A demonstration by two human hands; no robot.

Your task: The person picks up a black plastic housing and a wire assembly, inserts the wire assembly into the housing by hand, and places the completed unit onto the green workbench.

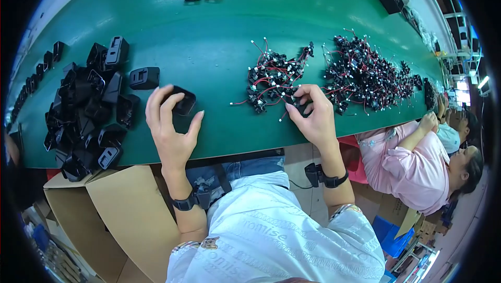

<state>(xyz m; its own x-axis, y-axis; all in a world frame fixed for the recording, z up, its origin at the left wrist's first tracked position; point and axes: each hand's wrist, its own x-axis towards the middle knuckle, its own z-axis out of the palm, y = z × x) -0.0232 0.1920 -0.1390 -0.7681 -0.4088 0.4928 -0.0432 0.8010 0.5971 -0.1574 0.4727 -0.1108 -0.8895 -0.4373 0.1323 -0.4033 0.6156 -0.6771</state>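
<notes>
The left grip point(175, 139) is spread over a housing point(186, 105), while the right grip point(319, 118), whether pinching cannot be told, meets wired parts point(259, 72) apparently heaped for easy reach.

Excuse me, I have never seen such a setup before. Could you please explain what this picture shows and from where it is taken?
There is no machine here: a person works with two bare hands. A wide camera on the head looks down, so straight edges bend. On the green table, a heap of black housings lies to the left; a smaller pile and a larger pile of wired parts lie to the right. The left hand has its fingers at one black housing, thumb apart. The right hand reaches the smaller pile; whether it grips anything is unclear.
</notes>
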